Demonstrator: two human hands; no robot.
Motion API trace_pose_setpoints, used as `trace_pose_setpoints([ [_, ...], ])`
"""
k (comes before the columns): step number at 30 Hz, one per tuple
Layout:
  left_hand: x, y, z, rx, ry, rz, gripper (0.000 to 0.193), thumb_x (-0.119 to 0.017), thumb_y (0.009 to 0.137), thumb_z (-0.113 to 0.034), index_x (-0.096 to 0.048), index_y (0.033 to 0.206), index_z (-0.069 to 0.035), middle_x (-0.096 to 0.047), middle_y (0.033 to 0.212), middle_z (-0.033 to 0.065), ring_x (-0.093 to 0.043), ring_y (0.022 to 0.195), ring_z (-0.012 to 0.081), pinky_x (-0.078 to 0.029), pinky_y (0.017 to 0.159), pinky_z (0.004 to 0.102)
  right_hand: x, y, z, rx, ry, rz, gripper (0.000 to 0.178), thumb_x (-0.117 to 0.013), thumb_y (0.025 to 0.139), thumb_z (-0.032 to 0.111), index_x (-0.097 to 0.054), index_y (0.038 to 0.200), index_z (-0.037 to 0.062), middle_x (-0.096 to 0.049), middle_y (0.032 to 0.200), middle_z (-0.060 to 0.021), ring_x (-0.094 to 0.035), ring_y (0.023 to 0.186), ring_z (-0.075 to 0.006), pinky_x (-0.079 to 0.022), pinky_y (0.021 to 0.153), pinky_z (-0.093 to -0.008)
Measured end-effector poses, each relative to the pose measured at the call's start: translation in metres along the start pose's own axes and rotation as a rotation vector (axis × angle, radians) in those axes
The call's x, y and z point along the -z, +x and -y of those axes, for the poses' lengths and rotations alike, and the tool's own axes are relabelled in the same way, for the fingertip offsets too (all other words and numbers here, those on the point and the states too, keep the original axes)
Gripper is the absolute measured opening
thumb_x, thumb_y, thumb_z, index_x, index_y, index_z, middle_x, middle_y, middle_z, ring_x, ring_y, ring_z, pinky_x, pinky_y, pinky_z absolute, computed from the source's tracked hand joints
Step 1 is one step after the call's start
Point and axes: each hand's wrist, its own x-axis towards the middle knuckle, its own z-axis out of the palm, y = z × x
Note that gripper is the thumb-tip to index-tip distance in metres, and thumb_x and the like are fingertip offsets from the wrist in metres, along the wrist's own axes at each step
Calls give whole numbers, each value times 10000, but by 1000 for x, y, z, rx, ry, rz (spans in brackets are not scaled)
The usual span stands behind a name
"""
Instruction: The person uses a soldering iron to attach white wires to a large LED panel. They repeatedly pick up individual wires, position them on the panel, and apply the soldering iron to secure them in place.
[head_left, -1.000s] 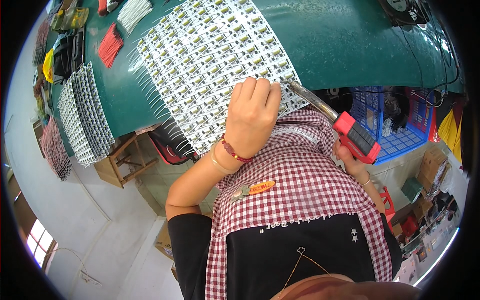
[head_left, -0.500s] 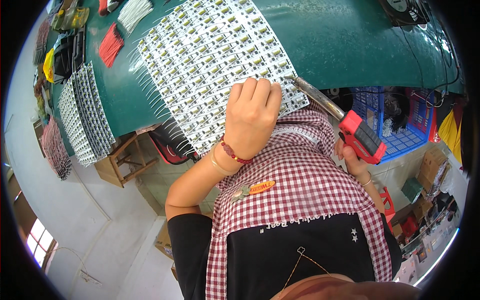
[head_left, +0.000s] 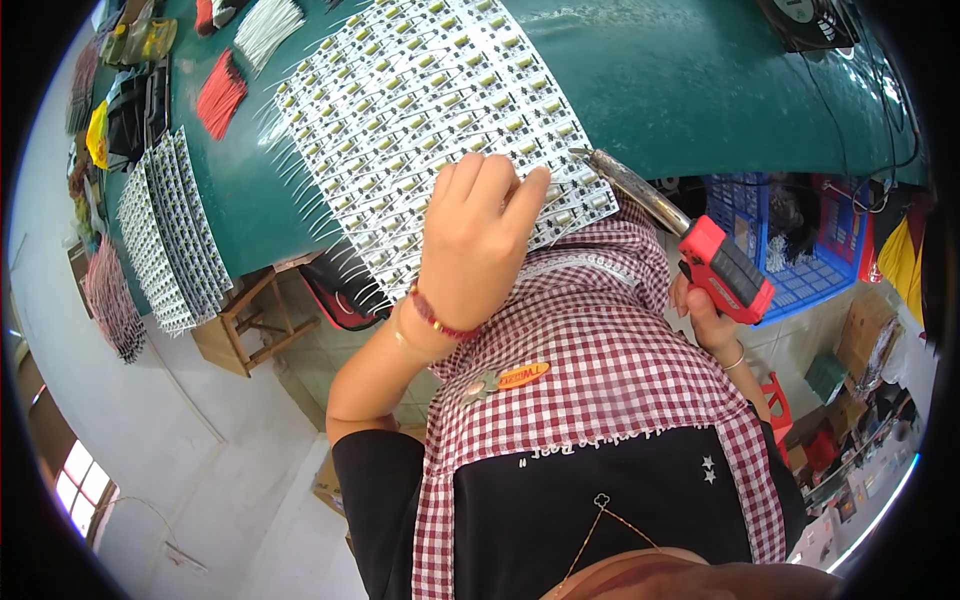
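A large white panel of small circuit boards (head_left: 430, 90) lies on the green bench, with rows of yellow parts and thin white wires that stick out along its left edge. My left hand (head_left: 472, 235) rests over the panel's near part, its fingers curled down toward the boards. Whatever the fingertips pinch is hidden beneath the hand. In my right hand (head_left: 708, 322) is a soldering iron (head_left: 728, 270) with a red and black pistol-shaped handle. Its long metal barrel slants up to the left, and the tip is at the panel's right edge, a little right of my left fingers.
Bundles of red wires (head_left: 221, 96) and white wires (head_left: 268, 32) lie on the green bench (head_left: 680, 90). Stacked board panels (head_left: 172, 235) hang over its left end. A blue crate (head_left: 815, 285) stands below at the right, and a black device (head_left: 808, 25) with cables sits far right.
My left hand has shifted left and slightly toward me, and its index finger now stands apart from the others. The soldering iron and the panel have barely moved.
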Motion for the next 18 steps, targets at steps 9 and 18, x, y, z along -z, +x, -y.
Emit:
trace_pose_setpoints([
  [9,-19,7,11,0,-11,-11,268,-623,689,63,-699,921,-47,-475,738,52,-497,721,216,-413,647,340,3,-2,-9,-2,-79,15,172,-661,906,119,-635,1029,0,-628,863,-38,-584,775,-134,-476,702,-293],
  [18,-21,7,13,-10,-11,-2,256,-622,685,43,-695,916,-40,-472,746,54,-492,722,215,-416,662,341,6,-4,-9,-8,-209,14,217,-662,890,109,-627,1066,-13,-649,928,-78,-613,801,-160,-486,720,-302],
])
